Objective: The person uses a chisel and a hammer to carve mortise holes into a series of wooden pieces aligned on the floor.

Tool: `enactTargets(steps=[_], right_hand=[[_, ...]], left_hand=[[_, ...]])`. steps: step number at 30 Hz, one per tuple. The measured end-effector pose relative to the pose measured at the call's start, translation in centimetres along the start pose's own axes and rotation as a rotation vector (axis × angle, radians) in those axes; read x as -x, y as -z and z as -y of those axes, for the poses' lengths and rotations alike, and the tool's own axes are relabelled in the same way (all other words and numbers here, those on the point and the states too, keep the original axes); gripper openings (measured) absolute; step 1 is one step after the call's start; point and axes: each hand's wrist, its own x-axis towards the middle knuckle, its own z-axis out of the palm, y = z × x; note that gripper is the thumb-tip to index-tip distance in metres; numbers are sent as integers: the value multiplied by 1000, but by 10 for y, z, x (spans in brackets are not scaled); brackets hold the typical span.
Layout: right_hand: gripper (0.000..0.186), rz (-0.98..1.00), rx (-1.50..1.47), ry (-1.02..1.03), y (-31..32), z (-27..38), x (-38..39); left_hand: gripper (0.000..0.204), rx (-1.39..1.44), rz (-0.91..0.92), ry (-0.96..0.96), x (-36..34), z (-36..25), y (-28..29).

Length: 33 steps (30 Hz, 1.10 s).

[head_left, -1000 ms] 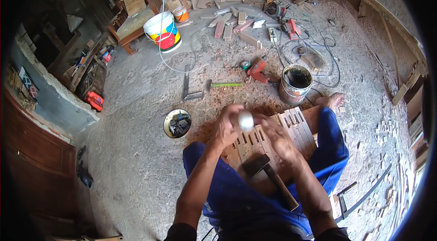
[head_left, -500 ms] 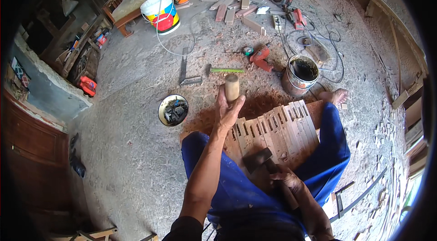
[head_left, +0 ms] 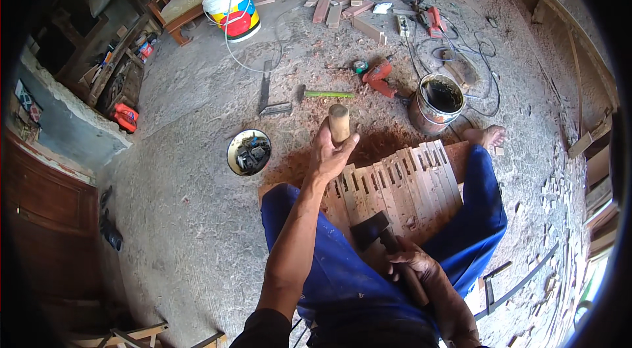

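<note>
My left hand (head_left: 331, 156) is closed round a chisel, its thick round wooden handle (head_left: 339, 123) sticking up past the fingers; the blade is hidden below the hand. Low in front of my lap, my right hand (head_left: 416, 262) grips a hammer (head_left: 372, 229) with a dark blocky head and a wooden handle. Between my legs lies a row of wooden strips (head_left: 411, 183) set side by side, with dark slots cut near their far ends. The chisel hand is above the left end of that row, and the hammer head is over its near part.
Beyond the strips are a green-handled hammer (head_left: 329, 93), a try square (head_left: 266, 95), a red drill (head_left: 378, 78) and a stained bucket (head_left: 437, 104). A bowl of dark bits (head_left: 249, 152) stands left. Cables (head_left: 487, 78), wood offcuts (head_left: 334, 16) and a colourful bucket (head_left: 232, 11) lie farther back.
My left hand with the chisel is slightly farther right and a little higher in the picture. Both hands keep their grips; the hammer has barely moved.
</note>
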Motion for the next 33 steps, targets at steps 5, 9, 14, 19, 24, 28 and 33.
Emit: enactTargets(steps=[5, 9, 14, 19, 24, 28, 33], right_hand=[[40, 47, 35, -31, 13, 2, -1], [35, 22, 12, -46, 10, 3, -2], [33, -4, -104, -74, 8, 2, -2], [42, -12, 51, 36, -10, 5, 7], [55, 11, 181, -18, -11, 12, 14], [56, 67, 135, -32, 2, 2, 1], [53, 69, 87, -35, 6, 0, 1]], left_hand=[[31, 162, -54, 110, 2, -1, -10], [28, 289, -9, 126, 2, 15, -3], [36, 236, 104, 129, -1, 21, 0], [48, 72, 158, 11, 1, 11, -1], [45, -196, 31, 35, 2, -17, -9], [38, -138, -94, -58, -3, -4, -10], [28, -138, -16, 63, -4, 4, -13]])
